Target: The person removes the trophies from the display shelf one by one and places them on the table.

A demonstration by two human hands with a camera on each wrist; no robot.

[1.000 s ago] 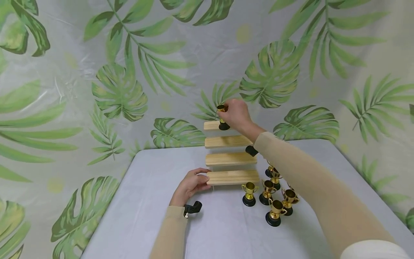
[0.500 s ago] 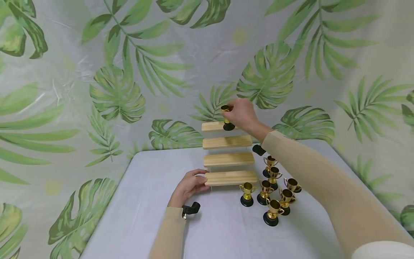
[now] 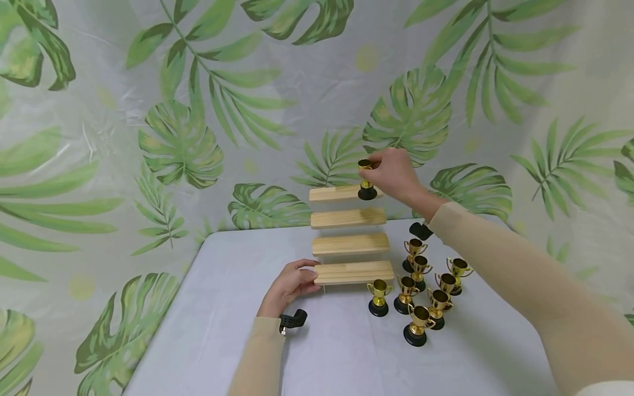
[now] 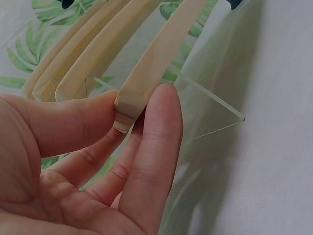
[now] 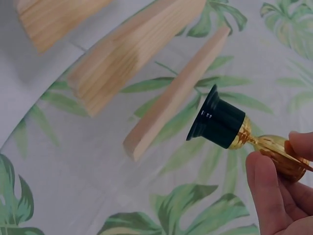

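A stepped rack of pale wooden boards point(image 3: 348, 218) on thin clear supports stands on the table. My left hand point(image 3: 289, 286) pinches the left end of its lowest board point(image 3: 354, 272); in the left wrist view the thumb lies on one face of that board point(image 4: 151, 63) and the fingers on the other. Up at the top board point(image 3: 332, 193), my right hand point(image 3: 396, 173) holds a small gold trophy cup point(image 3: 367, 191) by its cup part. The trophy stays upright and overlaps the board's right part. Its black base point(image 5: 217, 117) points toward the board in the right wrist view.
Several more gold trophies with black bases stand right of the rack, including one point(image 3: 378, 297) before the lowest board and one point(image 3: 418, 325) nearest the front. A white cloth point(image 3: 327, 352) covers the table. Behind it hangs a leaf-patterned sheet point(image 3: 307, 99).
My right hand has carried the trophy rightward along the top board, from near its middle toward its right end. The left hand keeps its hold on the lowest board.
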